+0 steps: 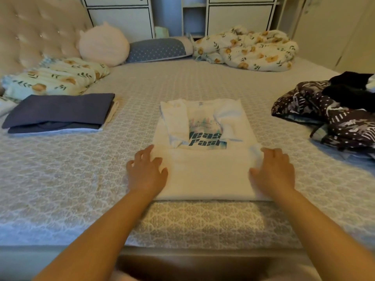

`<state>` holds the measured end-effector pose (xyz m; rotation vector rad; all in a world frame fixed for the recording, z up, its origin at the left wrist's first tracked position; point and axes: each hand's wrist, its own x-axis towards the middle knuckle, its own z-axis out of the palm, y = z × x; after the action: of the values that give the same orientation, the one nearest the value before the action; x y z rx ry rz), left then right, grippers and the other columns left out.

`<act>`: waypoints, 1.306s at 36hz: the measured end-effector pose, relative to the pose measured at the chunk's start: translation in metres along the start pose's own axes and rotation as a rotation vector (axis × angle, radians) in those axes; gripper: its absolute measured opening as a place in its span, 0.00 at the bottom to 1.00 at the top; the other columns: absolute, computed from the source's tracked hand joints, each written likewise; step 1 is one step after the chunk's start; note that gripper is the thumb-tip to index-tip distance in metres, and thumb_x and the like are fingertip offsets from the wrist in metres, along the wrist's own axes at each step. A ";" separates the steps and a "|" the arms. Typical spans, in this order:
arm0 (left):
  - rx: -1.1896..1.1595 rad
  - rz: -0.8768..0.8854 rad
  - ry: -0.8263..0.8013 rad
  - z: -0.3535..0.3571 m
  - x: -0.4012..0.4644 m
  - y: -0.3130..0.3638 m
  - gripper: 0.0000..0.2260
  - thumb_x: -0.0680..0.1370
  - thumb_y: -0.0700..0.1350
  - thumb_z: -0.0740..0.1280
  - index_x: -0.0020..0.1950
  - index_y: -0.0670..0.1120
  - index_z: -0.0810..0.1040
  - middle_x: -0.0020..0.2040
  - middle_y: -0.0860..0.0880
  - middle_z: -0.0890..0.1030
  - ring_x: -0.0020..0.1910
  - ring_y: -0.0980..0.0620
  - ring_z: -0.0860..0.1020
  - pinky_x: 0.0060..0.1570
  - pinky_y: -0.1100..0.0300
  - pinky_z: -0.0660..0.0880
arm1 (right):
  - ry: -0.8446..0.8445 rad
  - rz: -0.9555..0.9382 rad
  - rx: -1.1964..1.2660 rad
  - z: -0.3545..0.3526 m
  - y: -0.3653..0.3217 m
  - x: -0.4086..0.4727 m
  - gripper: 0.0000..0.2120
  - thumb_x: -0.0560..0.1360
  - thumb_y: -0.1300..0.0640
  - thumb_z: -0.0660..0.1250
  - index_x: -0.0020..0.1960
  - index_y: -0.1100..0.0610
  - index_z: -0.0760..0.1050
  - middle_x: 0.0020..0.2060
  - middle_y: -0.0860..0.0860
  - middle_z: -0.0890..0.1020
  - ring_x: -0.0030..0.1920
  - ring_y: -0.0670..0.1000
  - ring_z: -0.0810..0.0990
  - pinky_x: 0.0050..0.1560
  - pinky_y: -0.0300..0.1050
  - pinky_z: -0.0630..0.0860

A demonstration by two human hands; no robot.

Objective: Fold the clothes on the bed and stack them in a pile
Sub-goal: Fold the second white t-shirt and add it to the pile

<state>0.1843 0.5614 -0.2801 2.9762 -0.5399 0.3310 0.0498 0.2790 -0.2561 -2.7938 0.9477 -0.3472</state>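
Nearest us on the bed (60, 179), our left hand (147, 173) and right hand (273, 171) lie flat with fingers relaxed, pressing the side edges of the white T-shirt's (205, 171) folded-up hem, gripping nothing. We judge the shirt light, soft and floppy, best taken at both side edges of that fold. Beyond the hands its print reads partly "eas" over "Fash"; left of the shirt sits the folded pile (58, 112), right of it the unfolded clothes (328, 114).
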 end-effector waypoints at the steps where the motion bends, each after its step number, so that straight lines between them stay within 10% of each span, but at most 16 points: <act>1: 0.025 0.075 0.009 0.000 0.000 0.008 0.21 0.79 0.60 0.55 0.70 0.55 0.70 0.78 0.52 0.52 0.75 0.47 0.51 0.70 0.45 0.51 | 0.037 -0.121 -0.038 0.001 -0.010 -0.004 0.29 0.75 0.45 0.64 0.72 0.53 0.61 0.68 0.54 0.66 0.66 0.57 0.65 0.60 0.52 0.65; 6: -0.045 0.271 -0.262 0.014 -0.013 0.043 0.30 0.79 0.66 0.46 0.78 0.56 0.48 0.79 0.52 0.43 0.77 0.52 0.41 0.72 0.47 0.34 | -0.236 -0.536 -0.101 0.032 -0.037 -0.029 0.27 0.79 0.40 0.50 0.77 0.44 0.52 0.77 0.46 0.51 0.77 0.50 0.46 0.74 0.54 0.43; 17: -0.080 0.031 -0.323 0.022 0.003 -0.002 0.38 0.77 0.69 0.45 0.79 0.47 0.43 0.79 0.48 0.42 0.77 0.50 0.43 0.75 0.48 0.46 | -0.361 -0.207 -0.094 0.032 0.055 0.007 0.45 0.68 0.27 0.37 0.78 0.51 0.43 0.77 0.49 0.42 0.77 0.51 0.42 0.75 0.50 0.47; 24: -0.090 -0.102 -0.325 0.015 0.009 -0.012 0.40 0.77 0.69 0.49 0.78 0.44 0.44 0.79 0.46 0.46 0.77 0.45 0.48 0.74 0.44 0.50 | -0.270 -0.295 -0.203 0.018 0.061 -0.010 0.33 0.79 0.37 0.44 0.78 0.53 0.45 0.78 0.51 0.44 0.77 0.51 0.42 0.75 0.51 0.45; 30: -0.047 0.431 -0.337 0.010 -0.027 0.002 0.38 0.72 0.74 0.40 0.78 0.57 0.41 0.75 0.57 0.32 0.76 0.53 0.36 0.72 0.49 0.34 | -0.336 -0.509 -0.191 0.010 0.054 -0.031 0.43 0.69 0.27 0.36 0.78 0.49 0.46 0.77 0.46 0.46 0.77 0.47 0.43 0.75 0.47 0.47; 37: -0.089 0.396 -0.305 -0.001 -0.040 -0.031 0.33 0.75 0.69 0.55 0.77 0.59 0.53 0.78 0.58 0.51 0.77 0.55 0.51 0.74 0.54 0.53 | -0.140 -0.674 -0.232 0.006 0.049 -0.030 0.22 0.78 0.49 0.62 0.70 0.53 0.70 0.69 0.51 0.72 0.66 0.54 0.71 0.67 0.49 0.64; 47: -0.079 0.287 -0.422 -0.043 -0.002 -0.044 0.17 0.82 0.44 0.60 0.69 0.57 0.72 0.70 0.51 0.73 0.64 0.48 0.74 0.61 0.55 0.71 | -0.295 -0.289 -0.275 -0.036 0.051 -0.003 0.15 0.76 0.56 0.62 0.61 0.46 0.74 0.53 0.49 0.80 0.47 0.51 0.79 0.39 0.41 0.72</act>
<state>0.1896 0.6088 -0.2412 2.8921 -0.9988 -0.3036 0.0085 0.2378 -0.2344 -3.1167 0.5628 0.1744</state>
